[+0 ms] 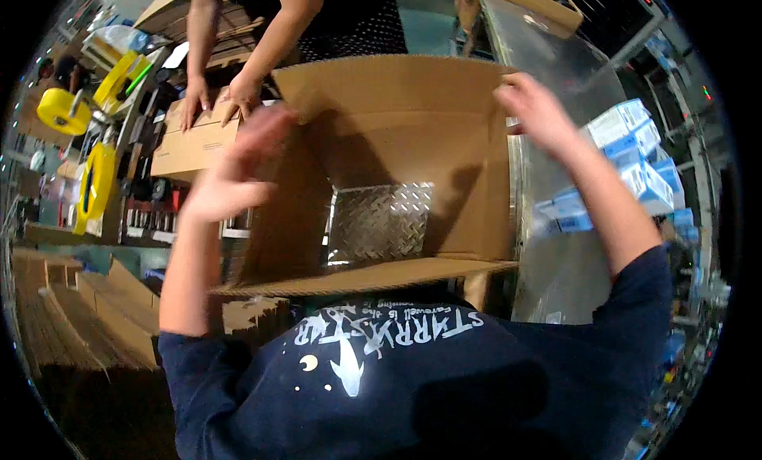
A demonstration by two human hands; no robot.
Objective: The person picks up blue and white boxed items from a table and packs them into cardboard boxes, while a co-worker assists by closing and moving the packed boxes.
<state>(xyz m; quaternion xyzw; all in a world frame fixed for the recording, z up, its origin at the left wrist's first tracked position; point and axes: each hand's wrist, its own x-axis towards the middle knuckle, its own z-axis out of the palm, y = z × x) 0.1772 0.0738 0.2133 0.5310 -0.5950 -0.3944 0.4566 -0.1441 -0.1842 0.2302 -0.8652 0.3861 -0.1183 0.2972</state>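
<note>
A large brown cardboard box stands open in front of me, its four walls raised. Through its open bottom I see a patterned metal plate. My right hand is at the far right corner of the box, fingers curled over the wall's top edge. Near the left wall, my left hand is raised with its thumb and fingers apart, blurred by motion. Nothing shows in that left hand; whether it touches the cardboard I cannot tell.
At far left, another person's hands press on a smaller closed carton. Yellow tape rolls stand left of it. Folded cardboard is stacked at lower left. Blue and white boxes lie on a metal table at right.
</note>
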